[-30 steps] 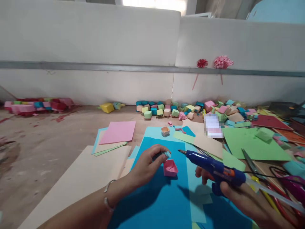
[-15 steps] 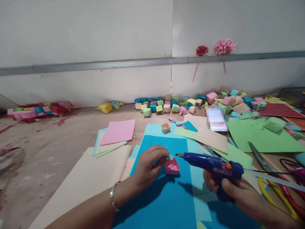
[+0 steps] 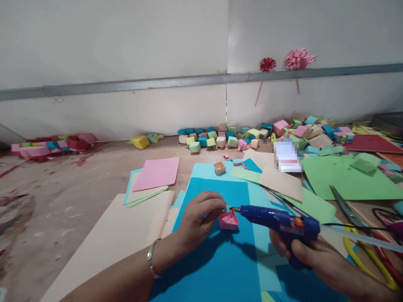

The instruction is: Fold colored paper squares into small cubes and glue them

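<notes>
A small pink paper box [image 3: 228,220], open side up, sits on a large blue sheet [image 3: 220,264] in the lower middle of the view. The left hand [image 3: 201,214] is curled beside it. Its thumb and fingertips are pinched shut on a tiny light-blue scrap [image 3: 226,207] held right at the box's near rim, though the scrap is too small to make out its shape. The fingers cover the box's left edge. From the right, a blue glue gun [image 3: 277,219] points at the same spot, its nozzle tip just touching or almost touching the scrap, and which of these is unclear. The right hand [image 3: 304,251] is wrapped closed round the gun's grip, which hides the trigger, and the wrist is cut off by the lower edge. A clear glue stick juts from the back of the gun toward the right edge. A silver bracelet [image 3: 153,264] circles the left wrist. Around the blue sheet lie a cream sheet [image 3: 110,243], a pink sheet [image 3: 156,173] on a small stack, a green sheet [image 3: 346,182] and a little orange box [image 3: 219,167]. Scissors [image 3: 344,205] lie to the right, their yellow handles partly out of frame. A row of coloured paper boxes [image 3: 217,140] lines the foot of the wall, blurred at the far right. Two paper flowers [image 3: 299,58] hang from a metal rail, and a pixelated patch [image 3: 286,156] hides something near the boxes
</notes>
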A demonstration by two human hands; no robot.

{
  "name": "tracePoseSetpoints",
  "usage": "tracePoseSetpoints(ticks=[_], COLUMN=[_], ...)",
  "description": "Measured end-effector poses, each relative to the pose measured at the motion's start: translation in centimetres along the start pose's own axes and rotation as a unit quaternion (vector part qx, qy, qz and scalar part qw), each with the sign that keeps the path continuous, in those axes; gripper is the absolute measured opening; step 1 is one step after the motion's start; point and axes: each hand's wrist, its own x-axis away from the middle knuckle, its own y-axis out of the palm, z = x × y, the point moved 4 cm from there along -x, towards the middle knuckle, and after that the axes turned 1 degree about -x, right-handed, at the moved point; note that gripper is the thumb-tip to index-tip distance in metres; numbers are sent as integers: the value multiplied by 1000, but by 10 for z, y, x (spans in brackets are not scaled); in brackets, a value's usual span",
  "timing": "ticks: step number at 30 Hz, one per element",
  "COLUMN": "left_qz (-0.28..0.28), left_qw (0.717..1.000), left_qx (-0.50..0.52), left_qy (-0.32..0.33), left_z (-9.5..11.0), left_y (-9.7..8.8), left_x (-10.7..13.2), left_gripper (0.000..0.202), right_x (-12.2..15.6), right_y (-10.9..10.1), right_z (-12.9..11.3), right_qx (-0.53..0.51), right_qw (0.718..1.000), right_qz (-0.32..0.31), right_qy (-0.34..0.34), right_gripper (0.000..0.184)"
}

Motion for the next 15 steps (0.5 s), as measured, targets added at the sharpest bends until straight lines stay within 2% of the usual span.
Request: tracePoseSetpoints(ticks=[5,10,15], left_qz=[8,7,2], left_qw=[1000,1000,1000], left_qx=[0,-4,-7], left_qy=[4,11,-3], left_z=[-1,2,3], left_y=[0,1,0], left_x=[0,-2,-2], left_gripper=[13,12,12], right_x=[1,-1,-1], right_y=[-1,-1,-1], right_z=[3,7,-1], right_qx=[17,23,34], right_qw=[1000,1000,999], right_qz=[7,-2,14], right_qy=[6,8,8], right_gripper=[55,51,49])
